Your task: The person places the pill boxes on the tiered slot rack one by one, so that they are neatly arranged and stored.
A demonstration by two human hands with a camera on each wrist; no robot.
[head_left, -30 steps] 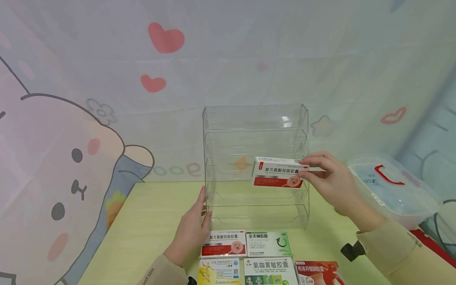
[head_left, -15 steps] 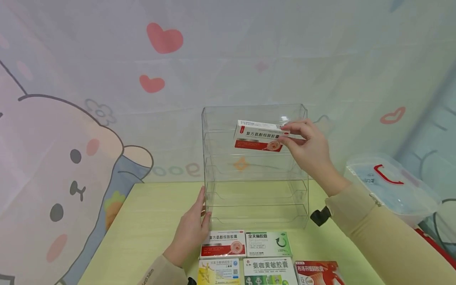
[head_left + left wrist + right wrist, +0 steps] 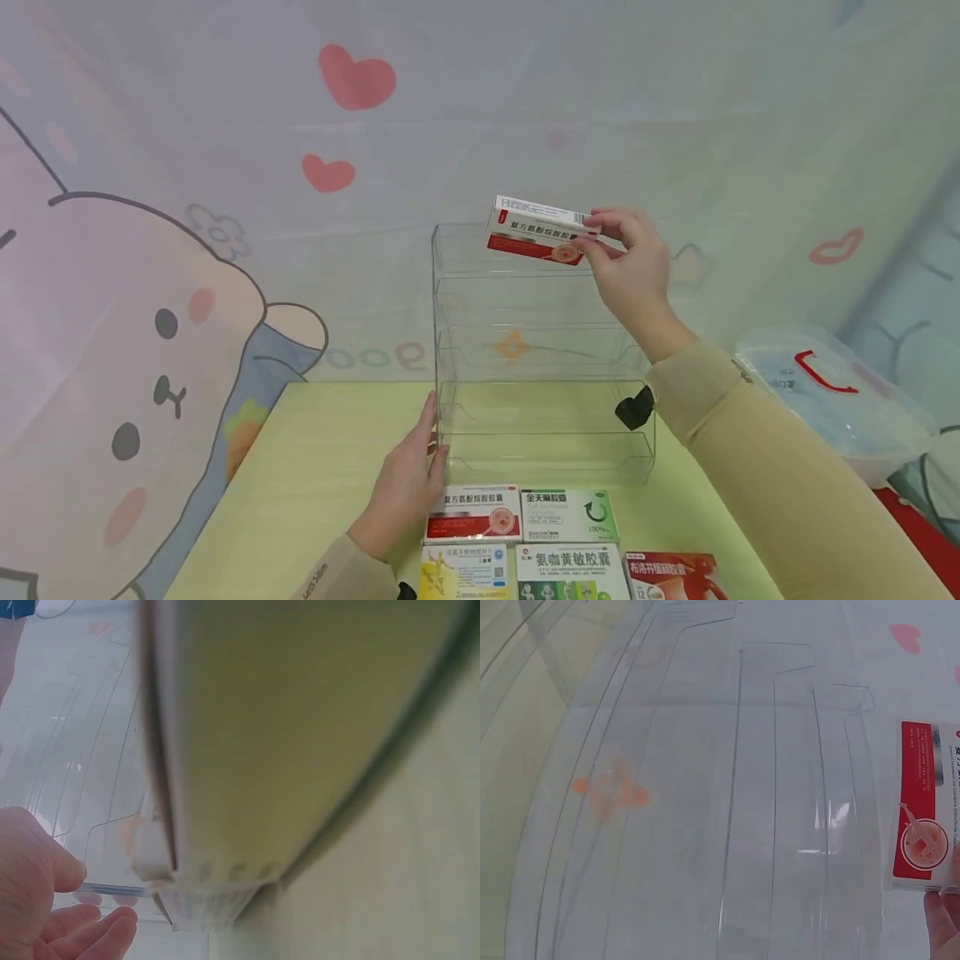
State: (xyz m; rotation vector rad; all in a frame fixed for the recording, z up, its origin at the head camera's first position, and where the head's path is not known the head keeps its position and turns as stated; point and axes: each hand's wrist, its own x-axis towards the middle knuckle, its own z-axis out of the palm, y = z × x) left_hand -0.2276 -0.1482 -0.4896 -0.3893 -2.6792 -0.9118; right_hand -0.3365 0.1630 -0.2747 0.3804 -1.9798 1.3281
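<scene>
My right hand (image 3: 633, 262) pinches a red-and-white medicine box (image 3: 538, 237) by its right end, at the height of the top of a clear acrylic rack (image 3: 540, 408). The box tilts slightly, its printed front facing me. In the right wrist view the medicine box (image 3: 922, 810) shows at the right edge, beside the upper tiers, with only fingertips visible. Low on the rack's left side my left hand (image 3: 405, 483) grips the side panel. Thumb and fingers lie on either side of the panel edge in the left wrist view, where the left hand (image 3: 45, 892) shows at lower left.
Before the rack lie a second red-and-white box (image 3: 472, 514), a green-and-white box (image 3: 568, 515), a yellow-and-white box (image 3: 463, 573), a white-and-green box (image 3: 572, 573) and a red box (image 3: 671, 575). A lidded plastic bin (image 3: 832, 392) stands at right. A printed cloth hangs behind.
My right hand has carried the medicine box up and a little left, from the rack's middle tiers to its top, tilting it more. My left hand keeps its place on the rack.
</scene>
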